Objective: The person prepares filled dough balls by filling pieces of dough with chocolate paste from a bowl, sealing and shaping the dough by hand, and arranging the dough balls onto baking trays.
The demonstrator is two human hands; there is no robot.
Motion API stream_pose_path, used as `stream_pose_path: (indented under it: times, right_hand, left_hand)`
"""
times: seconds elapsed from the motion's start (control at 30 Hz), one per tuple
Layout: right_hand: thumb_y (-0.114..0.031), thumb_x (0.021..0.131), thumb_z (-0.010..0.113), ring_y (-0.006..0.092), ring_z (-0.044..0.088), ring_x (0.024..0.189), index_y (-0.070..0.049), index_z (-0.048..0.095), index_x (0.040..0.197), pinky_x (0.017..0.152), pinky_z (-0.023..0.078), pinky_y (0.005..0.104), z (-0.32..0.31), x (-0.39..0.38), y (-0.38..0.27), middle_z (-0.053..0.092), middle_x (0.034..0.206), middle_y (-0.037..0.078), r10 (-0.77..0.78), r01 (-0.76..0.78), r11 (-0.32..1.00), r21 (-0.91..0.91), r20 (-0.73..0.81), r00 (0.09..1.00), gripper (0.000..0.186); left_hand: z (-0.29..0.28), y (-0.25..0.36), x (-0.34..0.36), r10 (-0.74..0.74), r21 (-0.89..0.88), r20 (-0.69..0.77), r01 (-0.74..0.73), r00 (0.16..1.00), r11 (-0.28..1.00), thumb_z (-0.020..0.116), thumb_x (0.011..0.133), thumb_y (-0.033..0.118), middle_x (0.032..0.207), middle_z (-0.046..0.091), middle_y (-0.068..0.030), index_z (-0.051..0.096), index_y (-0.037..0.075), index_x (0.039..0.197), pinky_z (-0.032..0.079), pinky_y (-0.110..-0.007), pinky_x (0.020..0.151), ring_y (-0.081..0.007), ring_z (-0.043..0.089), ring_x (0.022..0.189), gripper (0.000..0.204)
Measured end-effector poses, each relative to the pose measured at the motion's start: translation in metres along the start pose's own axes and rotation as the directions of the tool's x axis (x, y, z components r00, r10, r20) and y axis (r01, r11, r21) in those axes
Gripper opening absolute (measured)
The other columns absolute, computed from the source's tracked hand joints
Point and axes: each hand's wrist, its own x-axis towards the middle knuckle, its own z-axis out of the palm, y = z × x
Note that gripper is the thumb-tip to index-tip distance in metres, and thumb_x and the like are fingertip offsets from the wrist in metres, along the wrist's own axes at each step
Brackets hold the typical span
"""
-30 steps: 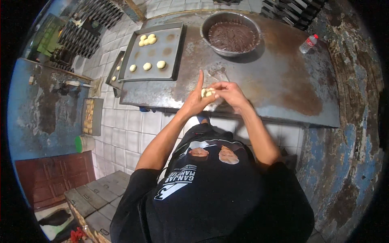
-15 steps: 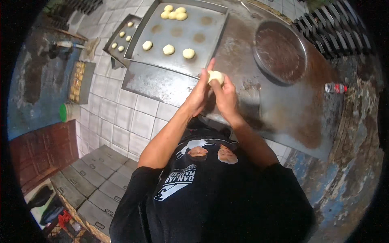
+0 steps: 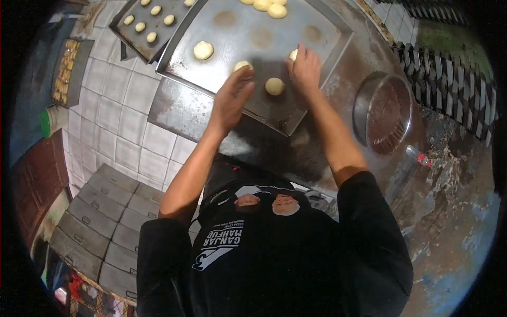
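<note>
My right hand (image 3: 306,68) reaches over the large metal baking tray (image 3: 182,64), fingers closed round a pale dough ball (image 3: 293,54) at its right side. The ball is partly covered by the fingers, and I cannot tell whether it touches the tray. Over the tray's near edge my left hand (image 3: 231,100) is held with fingers extended and nothing in it. Its fingertips partly cover another dough ball (image 3: 243,66) on the tray. A round dough ball (image 3: 274,86) sits between the hands, and one more dough ball (image 3: 203,50) lies farther left.
Several dough balls (image 3: 277,11) cluster at the tray's far end. A smaller tray (image 3: 138,45) with small dough balls stands at the left. On the right are a wide metal basin (image 3: 364,105) and a plastic bottle (image 3: 419,156). Grey lidded tins (image 3: 100,208) cover the lower left.
Both hands have parted and moved forward over the tray. The dough ball that was between them is now in my right hand at the tray's right side. The view has shifted.
</note>
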Motion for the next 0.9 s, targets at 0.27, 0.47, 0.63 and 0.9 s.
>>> stream_pose_path:
  times: [0.27, 0.47, 0.63, 0.9]
  right_hand:
    - [-0.04, 0.103, 0.05, 0.0433, 0.021, 0.152, 0.003, 0.031, 0.153, 0.123, 0.019, 0.0553, 0.047, 0.01, 0.013, 0.024, 0.164, 0.026, -0.118, 0.128, 0.985, -0.114, 0.085, 0.989, 0.069]
    - [-0.064, 0.104, 0.027, 0.0395, 0.015, 0.156, -0.004, 0.025, 0.16, 0.124, 0.013, 0.0559, 0.025, 0.056, 0.0, 0.02, 0.168, 0.02, -0.009, 0.069, 0.971, -0.227, 0.258, 0.966, 0.082]
    - [-0.057, 0.104, 0.042, 0.0357, 0.023, 0.153, -0.009, 0.038, 0.154, 0.121, 0.013, 0.0643, 0.04, 0.049, -0.018, 0.027, 0.165, 0.018, -0.152, 0.187, 0.919, -0.348, 0.125, 0.98, 0.069]
    - [-0.036, 0.092, 0.068, 0.0403, 0.068, 0.097, 0.003, 0.072, 0.098, 0.091, 0.05, 0.0498, 0.026, 0.149, -0.03, 0.071, 0.098, 0.028, 0.249, -0.21, 0.928, 0.309, -0.09, 0.964, 0.04]
  left_hand:
    - [-0.068, -0.001, -0.017, -0.038, 0.095, -0.162, 0.054, 0.986, 0.994, 0.058, 0.102, 0.005, 0.134, 0.063, -0.0105, 0.052, -0.002, 0.143, 0.049, -0.028, 0.098, -0.0148, 0.06, 0.114, 0.042]
    - [-0.07, 0.01, -0.005, 0.023, 0.128, -0.122, -0.007, 0.992, 0.992, 0.06, 0.102, 0.01, 0.128, 0.068, -0.0103, 0.056, -0.001, 0.14, 0.049, -0.029, 0.099, -0.0154, 0.063, 0.113, 0.04]
    - [-0.069, 0.012, -0.007, -0.004, 0.116, -0.131, 0.019, 0.991, 0.993, 0.061, 0.101, 0.01, 0.128, 0.068, -0.0108, 0.056, 0.0, 0.14, 0.05, -0.028, 0.095, -0.0135, 0.063, 0.108, 0.04]
    - [-0.063, 0.012, -0.019, 0.041, 0.313, -0.179, 0.017, 0.983, 0.95, 0.062, 0.1, 0.009, 0.123, 0.071, -0.0108, 0.061, 0.003, 0.137, 0.053, -0.028, 0.087, -0.0136, 0.066, 0.1, 0.037]
